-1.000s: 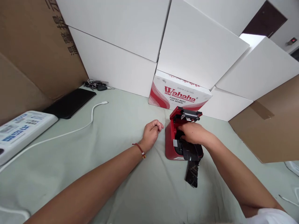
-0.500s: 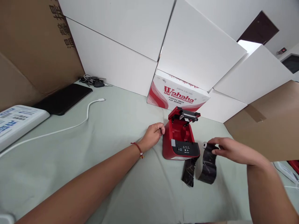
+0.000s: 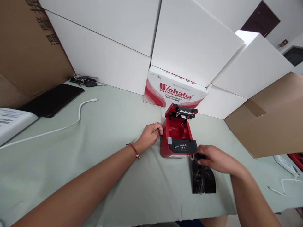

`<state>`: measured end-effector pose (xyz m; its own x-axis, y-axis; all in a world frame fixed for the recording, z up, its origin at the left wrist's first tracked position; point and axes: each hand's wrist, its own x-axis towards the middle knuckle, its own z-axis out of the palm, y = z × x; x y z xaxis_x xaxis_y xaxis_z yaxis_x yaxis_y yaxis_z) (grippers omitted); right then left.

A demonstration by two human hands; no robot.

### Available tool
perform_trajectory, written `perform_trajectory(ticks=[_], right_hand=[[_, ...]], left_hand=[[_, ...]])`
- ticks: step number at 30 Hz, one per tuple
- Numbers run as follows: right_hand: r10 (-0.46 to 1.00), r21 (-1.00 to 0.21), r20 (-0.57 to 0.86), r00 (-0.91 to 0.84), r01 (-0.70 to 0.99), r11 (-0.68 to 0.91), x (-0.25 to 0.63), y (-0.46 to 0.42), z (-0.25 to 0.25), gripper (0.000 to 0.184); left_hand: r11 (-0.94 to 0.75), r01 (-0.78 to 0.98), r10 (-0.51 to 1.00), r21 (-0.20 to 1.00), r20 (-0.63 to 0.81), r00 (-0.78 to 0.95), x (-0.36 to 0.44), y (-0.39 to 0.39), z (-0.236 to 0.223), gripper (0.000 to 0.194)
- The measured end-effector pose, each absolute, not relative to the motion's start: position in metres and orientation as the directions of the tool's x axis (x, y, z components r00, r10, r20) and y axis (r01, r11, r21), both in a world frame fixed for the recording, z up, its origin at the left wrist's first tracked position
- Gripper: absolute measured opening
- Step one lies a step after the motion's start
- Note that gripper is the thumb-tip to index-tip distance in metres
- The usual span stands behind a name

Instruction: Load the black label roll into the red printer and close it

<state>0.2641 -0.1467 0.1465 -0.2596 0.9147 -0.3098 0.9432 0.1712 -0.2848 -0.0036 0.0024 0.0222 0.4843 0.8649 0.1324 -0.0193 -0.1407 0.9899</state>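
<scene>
1. So the red machine (image 3: 165,145) is on the cloth between the two hands, lid (image 3: 181,111) up, red hollow showing inside, black button panel (image 3: 182,146) at the front with a pale patch on its left end.
2. Left hand (image 3: 151,134) is curled up narrow against the machine's left side; can't tell if anything's in it.
3. Right hand (image 3: 211,157) has its fingers pinched in around a shiny black roll (image 3: 198,157), just off the machine's front right corner, with black film (image 3: 203,178) trailing down onto the cloth.
4. Surface is a wrinkly pale green cloth (image 3: 127,195). White panels (image 3: 106,47) rise behind, and there's a dark door-like patch up right.
5. Wahaha carton (image 3: 175,90) sits right behind the lid, kinda boxing it in. Brown cardboard (image 3: 272,123) off right, more on the left, plus keys (image 3: 86,80) and a white cable (image 3: 80,113).
</scene>
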Motion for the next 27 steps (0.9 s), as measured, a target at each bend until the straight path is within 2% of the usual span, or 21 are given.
perform_trajectory(ticks=[1, 3, 5, 7, 10, 14, 16, 20, 24, 26, 27], right_hand=[[0.871, -0.356, -0.362, -0.334, 0.913, 0.202, 0.268, -0.15, 0.163, 0.026], [0.836, -0.441, -0.366, -0.409, 0.867, 0.231, 0.271, -0.153, 0.195, 0.027], [0.869, -0.463, -0.289, -0.401, 0.853, 0.239, 0.264, -0.147, 0.215, 0.031], [0.92, -0.435, -0.21, -0.331, 0.875, 0.215, 0.245, -0.132, 0.216, 0.034], [0.959, -0.293, -0.189, -0.211, 0.944, 0.15, 0.208, -0.101, 0.196, 0.037], [0.957, 0.011, -0.277, -0.085, 0.996, 0.092, 0.175, -0.068, 0.173, 0.034], [0.951, 0.081, -0.304, -0.056, 0.993, 0.085, 0.17, -0.057, 0.169, 0.033], [0.918, 0.056, -0.375, -0.129, 0.985, 0.162, 0.171, -0.039, 0.162, 0.033], [0.887, 0.021, -0.425, -0.181, 0.978, 0.21, 0.176, -0.031, 0.153, 0.018], [0.896, -0.042, -0.378, -0.234, 0.971, 0.236, 0.181, -0.038, 0.152, 0.021], [0.911, -0.1, -0.306, -0.276, 0.961, 0.258, 0.184, -0.045, 0.15, 0.024]], left_hand=[[-0.134, -0.017, 0.865, 0.991, 0.125, 0.487, -0.004, 0.002, 0.022, 0.015], [-0.112, -0.006, 0.864, 0.994, 0.1, 0.493, -0.003, 0.003, 0.022, 0.016], [-0.097, 0.002, 0.866, 0.995, 0.083, 0.494, -0.003, 0.003, 0.022, 0.016], [-0.102, 0.0, 0.865, 0.995, 0.089, 0.494, -0.002, 0.003, 0.021, 0.016], [-0.116, -0.004, 0.862, 0.993, 0.102, 0.496, -0.002, 0.003, 0.021, 0.017], [-0.122, -0.001, 0.863, 0.993, 0.106, 0.493, -0.001, 0.004, 0.019, 0.019], [-0.127, -0.003, 0.863, 0.992, 0.112, 0.493, 0.0, 0.004, 0.018, 0.02], [-0.132, -0.01, 0.861, 0.991, 0.119, 0.495, 0.0, 0.005, 0.017, 0.02], [-0.139, -0.011, 0.858, 0.99, 0.126, 0.498, 0.0, 0.004, 0.018, 0.021], [-0.149, -0.01, 0.856, 0.989, 0.134, 0.499, 0.0, 0.004, 0.018, 0.022], [-0.153, -0.011, 0.856, 0.988, 0.138, 0.498, 0.0, 0.004, 0.018, 0.023]])
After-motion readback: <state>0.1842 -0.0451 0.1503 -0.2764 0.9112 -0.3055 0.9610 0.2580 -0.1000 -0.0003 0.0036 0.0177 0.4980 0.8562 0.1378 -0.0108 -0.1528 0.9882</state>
